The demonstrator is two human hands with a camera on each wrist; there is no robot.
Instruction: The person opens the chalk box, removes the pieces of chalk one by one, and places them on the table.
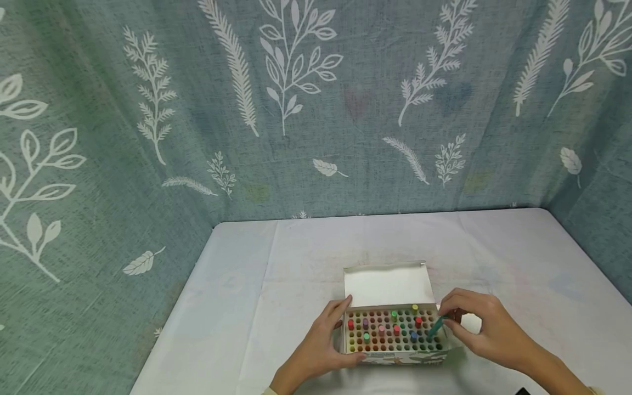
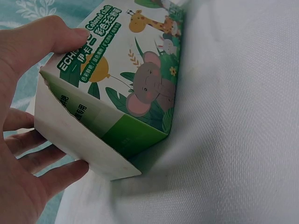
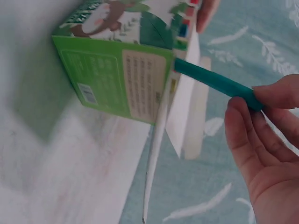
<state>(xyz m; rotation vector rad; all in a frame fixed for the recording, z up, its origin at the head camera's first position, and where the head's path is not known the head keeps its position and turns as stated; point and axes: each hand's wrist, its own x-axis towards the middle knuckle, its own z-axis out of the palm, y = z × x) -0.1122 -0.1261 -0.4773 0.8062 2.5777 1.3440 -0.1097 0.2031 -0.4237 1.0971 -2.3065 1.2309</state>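
Observation:
A cardboard box of colored chalk (image 1: 395,359) sits on the white table with its lid (image 1: 387,285) folded back. Inside is a grid of round holes, and several chalk sticks in red, green, blue, yellow and purple stand up from it. My left hand (image 1: 318,340) grips the box by its left end, thumb on the printed front (image 2: 154,84) and fingers at the side flap (image 2: 81,133). Between thumb and fingers, my right hand (image 1: 489,323) pinches a teal chalk stick (image 3: 215,80) near one end. It slants down, its lower tip at the holes on the grid's right side.
White cloth covers the table (image 1: 237,307) around the box. A green-blue curtain (image 1: 365,109) with white leaf prints hangs behind the table and along both sides. An open end flap (image 3: 156,154) sticks out from the right end of the box.

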